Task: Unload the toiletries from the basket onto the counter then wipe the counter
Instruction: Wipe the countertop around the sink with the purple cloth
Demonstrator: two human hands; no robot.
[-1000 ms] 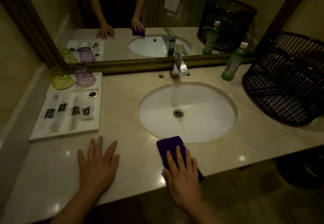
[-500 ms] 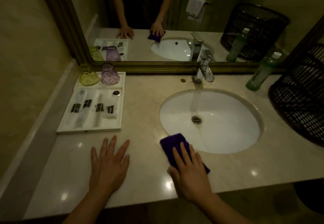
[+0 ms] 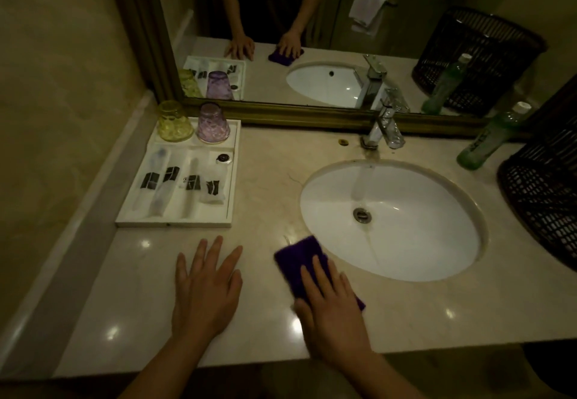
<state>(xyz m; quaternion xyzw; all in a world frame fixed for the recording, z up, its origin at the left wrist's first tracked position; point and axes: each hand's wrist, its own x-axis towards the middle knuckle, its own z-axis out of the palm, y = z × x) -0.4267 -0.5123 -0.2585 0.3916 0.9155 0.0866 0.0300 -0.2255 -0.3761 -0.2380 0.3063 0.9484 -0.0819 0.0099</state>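
Worktop (image 3: pixel 274 180): pale polished stone carrying everything I see; glossy, so I judge a cloth slides easily on it.
Sink (image 3: pixel 437 211): my landmark, a white oval bowl sunk into the worktop, its plug at the middle.
Basket (image 3: pixel 543 199): dark woven, lying on its side right of the sink; I cannot see inside it.
Tray (image 3: pixel 234 174): white, left of the sink, holding wrapped toiletries and two upturned cups.
Bottle (image 3: pixel 487 142): green with a white cap, behind the sink to the right, beside the basket.
Left hand (image 3: pixel 206 286): flat on the worktop left of the sink, fingers spread and straight, holding nothing.
Right hand (image 3: pixel 331 314): pressing down at the sink's near-left rim, fingers laid flat and slightly apart on the cloth, not clamped round it.
Cloth (image 3: pixel 296 255): purple, folded, at the sink's near-left edge; soft, light, limp, I judge. Best worked with a flat palm over its middle, or pinched at a free corner to lift.
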